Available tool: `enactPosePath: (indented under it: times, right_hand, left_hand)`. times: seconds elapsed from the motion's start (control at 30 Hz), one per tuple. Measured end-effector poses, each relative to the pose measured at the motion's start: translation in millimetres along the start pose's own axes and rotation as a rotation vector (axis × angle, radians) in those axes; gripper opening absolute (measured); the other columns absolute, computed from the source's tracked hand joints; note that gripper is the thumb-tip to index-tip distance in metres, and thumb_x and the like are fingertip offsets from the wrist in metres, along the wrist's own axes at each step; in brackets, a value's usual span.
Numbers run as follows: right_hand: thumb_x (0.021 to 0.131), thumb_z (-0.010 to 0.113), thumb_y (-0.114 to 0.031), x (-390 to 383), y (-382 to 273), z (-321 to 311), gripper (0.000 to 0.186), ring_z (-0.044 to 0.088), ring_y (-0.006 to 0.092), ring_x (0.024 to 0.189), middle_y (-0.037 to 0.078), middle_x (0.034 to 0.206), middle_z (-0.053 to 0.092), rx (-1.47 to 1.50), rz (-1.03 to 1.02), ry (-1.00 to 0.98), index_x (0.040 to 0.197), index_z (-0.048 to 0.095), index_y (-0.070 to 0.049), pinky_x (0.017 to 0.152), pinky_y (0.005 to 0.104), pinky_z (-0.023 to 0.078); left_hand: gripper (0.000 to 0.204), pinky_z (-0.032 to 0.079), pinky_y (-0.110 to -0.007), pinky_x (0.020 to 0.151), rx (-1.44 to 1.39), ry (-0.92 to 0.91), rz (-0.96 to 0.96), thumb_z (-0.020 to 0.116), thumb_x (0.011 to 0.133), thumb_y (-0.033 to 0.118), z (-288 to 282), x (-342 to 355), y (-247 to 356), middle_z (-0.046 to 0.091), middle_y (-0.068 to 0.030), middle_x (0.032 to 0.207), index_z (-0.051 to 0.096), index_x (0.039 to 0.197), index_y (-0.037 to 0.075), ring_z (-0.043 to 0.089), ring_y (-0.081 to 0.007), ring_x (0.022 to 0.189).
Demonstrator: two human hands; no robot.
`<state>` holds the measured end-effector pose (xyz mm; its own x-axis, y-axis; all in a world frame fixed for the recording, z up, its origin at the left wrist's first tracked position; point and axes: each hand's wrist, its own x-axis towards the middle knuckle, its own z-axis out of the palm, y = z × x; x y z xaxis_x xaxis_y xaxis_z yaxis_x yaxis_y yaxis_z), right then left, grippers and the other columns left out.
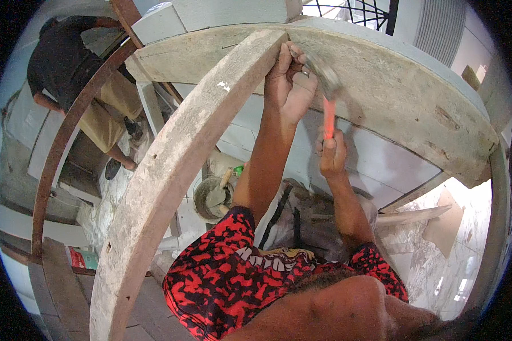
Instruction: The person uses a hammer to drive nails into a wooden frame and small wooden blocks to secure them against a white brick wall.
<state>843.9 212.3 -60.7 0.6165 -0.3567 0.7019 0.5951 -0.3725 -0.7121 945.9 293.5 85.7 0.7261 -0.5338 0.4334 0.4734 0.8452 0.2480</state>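
My left hand (287, 85) is raised where an upright-grained, plaster-stained wooden beam (205, 119) meets a wide crossboard (392, 102). Its fingers are closed against the beam's end around something small, too indistinct to name. My right hand (331, 153) grips the red handle of a hammer (329, 113). The hammer's metal head is motion-blurred and lies just right of my left fingers, in front of the crossboard.
A co-worker (71, 59) bends at the far left behind a brown curved-looking bar (57, 153). Below me are a bucket (202, 202) with trowels, a loose plank (409, 215) and marble-patterned flooring (455, 256). A black metal grille (352, 14) is at the top.
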Motion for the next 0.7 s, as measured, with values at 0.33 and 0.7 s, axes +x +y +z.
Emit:
enactPosePath:
  times: [0.33,0.7]
  right_hand:
    - [0.09,0.042,-0.03,2.4,-2.6,-21.2,0.034,0.054,0.029,0.06,0.016,0.074,0.055,-0.3,-0.146,-0.131,0.099,0.052,0.001,0.053,0.0371,0.042]
    - [0.094,0.037,-0.035,-5.6,-0.8,-26.6,0.04,0.047,0.0198,0.055,0.007,0.063,0.051,-0.014,-0.315,-0.027,0.106,0.052,0.001,0.049,0.0308,0.036]
  left_hand:
    - [0.013,0.039,-0.034,0.074,-0.076,-0.038,0.026,0.059,0.087,0.025,-4.1,3.2,-4.2,0.058,0.0016,0.079,0.061,0.091,0.014,0.052,-0.0151,0.08]
    - [0.011,0.038,-0.034,0.073,-0.154,0.013,-0.055,0.061,0.085,0.024,-1.2,0.6,-9.7,0.06,0.0054,0.077,0.062,0.089,0.014,0.049,-0.015,0.078]
